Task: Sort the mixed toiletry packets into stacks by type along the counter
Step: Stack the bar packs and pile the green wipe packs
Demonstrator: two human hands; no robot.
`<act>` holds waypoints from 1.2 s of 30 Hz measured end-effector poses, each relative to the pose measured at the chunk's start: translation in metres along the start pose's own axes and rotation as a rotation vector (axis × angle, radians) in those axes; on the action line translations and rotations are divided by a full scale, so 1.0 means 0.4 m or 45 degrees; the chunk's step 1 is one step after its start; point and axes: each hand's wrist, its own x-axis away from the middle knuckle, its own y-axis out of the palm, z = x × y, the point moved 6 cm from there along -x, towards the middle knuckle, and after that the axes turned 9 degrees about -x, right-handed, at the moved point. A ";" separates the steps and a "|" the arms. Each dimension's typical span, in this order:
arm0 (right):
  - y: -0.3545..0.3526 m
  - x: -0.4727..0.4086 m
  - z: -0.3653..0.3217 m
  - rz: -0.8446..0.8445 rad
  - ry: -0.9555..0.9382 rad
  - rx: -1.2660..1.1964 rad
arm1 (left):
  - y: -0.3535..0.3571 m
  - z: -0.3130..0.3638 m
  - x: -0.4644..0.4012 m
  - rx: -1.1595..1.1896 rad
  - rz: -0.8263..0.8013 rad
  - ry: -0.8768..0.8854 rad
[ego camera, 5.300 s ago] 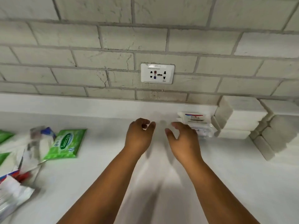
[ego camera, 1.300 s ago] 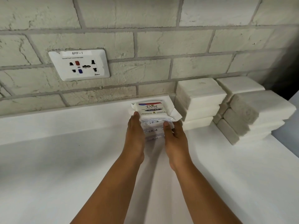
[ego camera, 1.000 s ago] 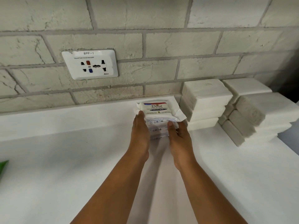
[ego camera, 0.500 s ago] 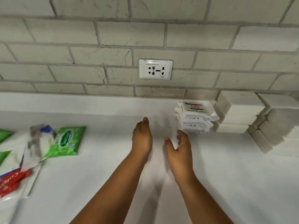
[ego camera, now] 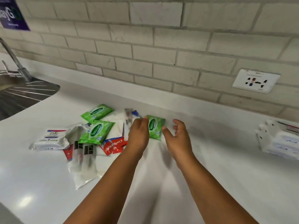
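A mixed pile lies on the white counter [ego camera: 218, 159]: two green Sanicare packets [ego camera: 96, 112] [ego camera: 97, 131], a white Dove packet [ego camera: 50, 139], red Colgate sachets [ego camera: 113, 145] and clear toothbrush packets [ego camera: 82, 160]. A third green Sanicare packet [ego camera: 155, 129] lies apart at the pile's right edge. My left hand [ego camera: 139, 135] touches that packet's left edge with its fingertips. My right hand [ego camera: 177, 135] hovers at its right side, fingers relaxed and spread, thumb near the lower right corner. A stack of white Dove packets [ego camera: 281, 139] stands at the far right.
A steel sink drainboard [ego camera: 24, 94] with a faucet [ego camera: 14, 62] is at the far left. The tiled wall behind the counter carries a white socket [ego camera: 256, 81] and a purple sign [ego camera: 11, 13].
My view has swung left from the Dove stack to the mixed pile. Both hands left the stack and now frame a green Sanicare packet, the left one touching it.
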 end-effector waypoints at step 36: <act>0.925 0.143 -0.082 -0.607 -0.042 0.347 | -0.858 -0.406 -0.303 -0.661 0.343 -0.138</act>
